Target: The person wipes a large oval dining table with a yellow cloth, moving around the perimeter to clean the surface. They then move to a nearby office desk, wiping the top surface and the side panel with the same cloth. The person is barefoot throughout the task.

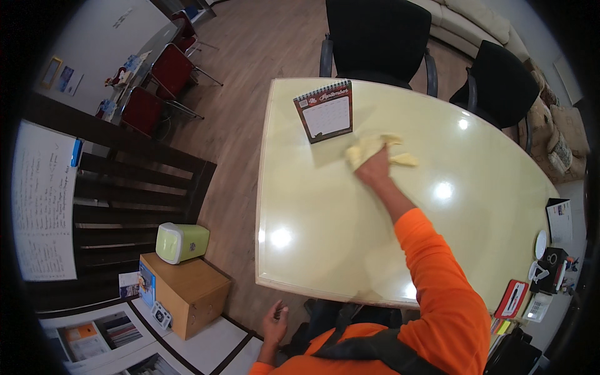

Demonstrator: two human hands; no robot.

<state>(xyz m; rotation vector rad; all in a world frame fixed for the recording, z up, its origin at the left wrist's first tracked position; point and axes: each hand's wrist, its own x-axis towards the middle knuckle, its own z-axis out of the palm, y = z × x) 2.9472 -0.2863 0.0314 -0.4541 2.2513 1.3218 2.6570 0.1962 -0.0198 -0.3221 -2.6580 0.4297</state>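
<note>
My right hand point(375, 167) reaches across the pale yellow, glossy table point(312, 219) and presses a yellow cloth point(357, 153) onto its top. The fingers are bunched over the cloth, whose loose ends stick out beyond them. Just left of the cloth, a desk calendar point(328, 115) with a spiral binding stands upright. My left hand point(275, 322) hangs off the table's near edge, low in the picture. Its fingers are loosely bent with a gap between them, and nothing shows in its grasp.
Black chairs point(378, 40) stand along the far side. At the table's right end sit a red-framed item point(512, 299), a black organizer point(551, 270) and a small white dish point(540, 245). To the left, a green bin point(181, 242) rests on a wooden cabinet point(187, 284).
</note>
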